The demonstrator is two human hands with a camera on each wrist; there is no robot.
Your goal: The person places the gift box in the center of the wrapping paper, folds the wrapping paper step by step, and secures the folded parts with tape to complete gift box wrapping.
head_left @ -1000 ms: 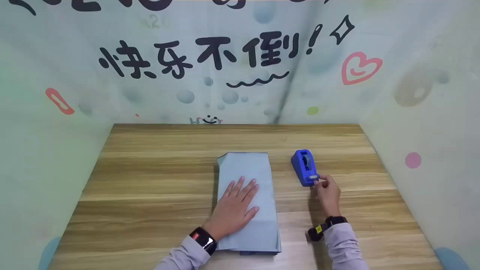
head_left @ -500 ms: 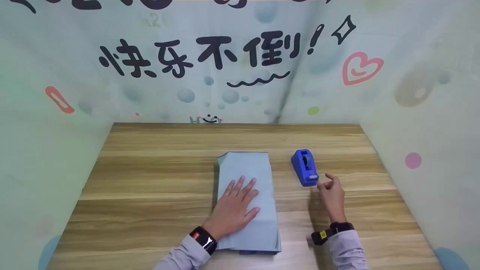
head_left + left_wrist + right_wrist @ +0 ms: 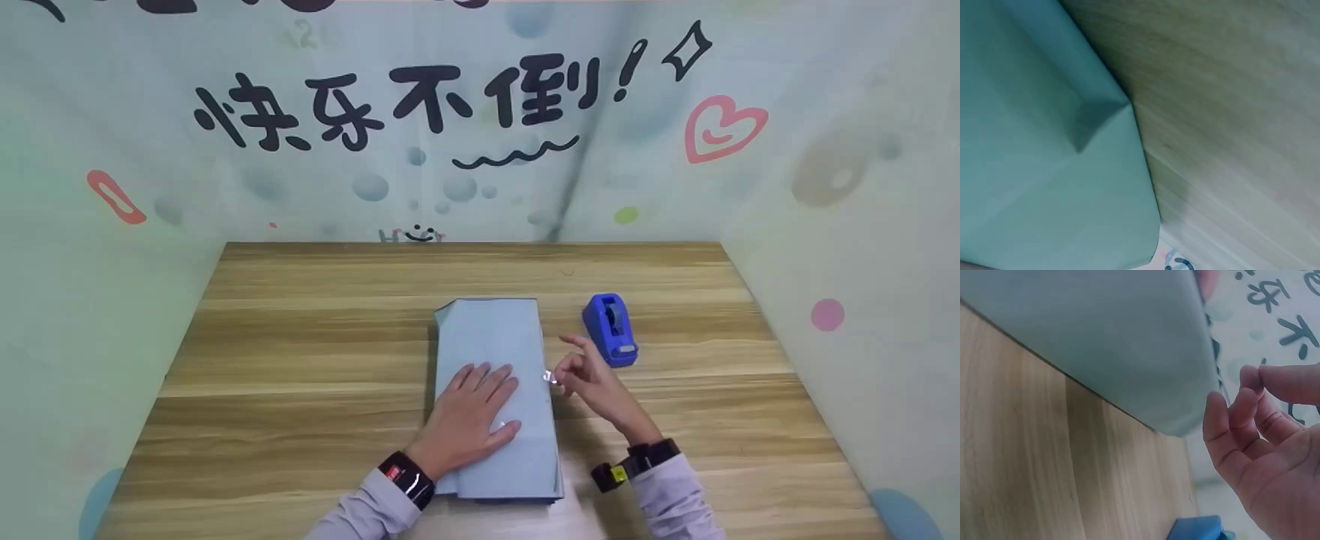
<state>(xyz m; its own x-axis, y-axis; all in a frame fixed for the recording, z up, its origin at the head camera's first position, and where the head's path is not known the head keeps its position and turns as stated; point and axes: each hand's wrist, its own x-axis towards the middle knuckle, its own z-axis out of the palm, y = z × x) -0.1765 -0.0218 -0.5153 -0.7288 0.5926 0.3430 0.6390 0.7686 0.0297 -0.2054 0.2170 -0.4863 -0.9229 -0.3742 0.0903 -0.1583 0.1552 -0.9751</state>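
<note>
A box-like package wrapped in light blue paper (image 3: 499, 337) lies on the table, its folded corner (image 3: 1100, 124) showing in the left wrist view. My left hand (image 3: 465, 424) rests on top of the package with fingers spread. Just off the package's right edge, my right hand (image 3: 592, 382) pinches a short shiny piece of clear tape (image 3: 549, 376) between thumb and finger. In the right wrist view that hand (image 3: 1275, 444) is beside the package's side (image 3: 1112, 343), and the tape is hard to make out. Behind the right hand stands a blue tape dispenser (image 3: 611, 330).
The wooden table (image 3: 300, 360) extends to both sides of the package. A printed cloth backdrop (image 3: 337, 187) with dark lettering encloses the table at the back and sides.
My right hand has left the tape dispenser and moved left to the package's edge, carrying a piece of tape. The left hand stays on the package.
</note>
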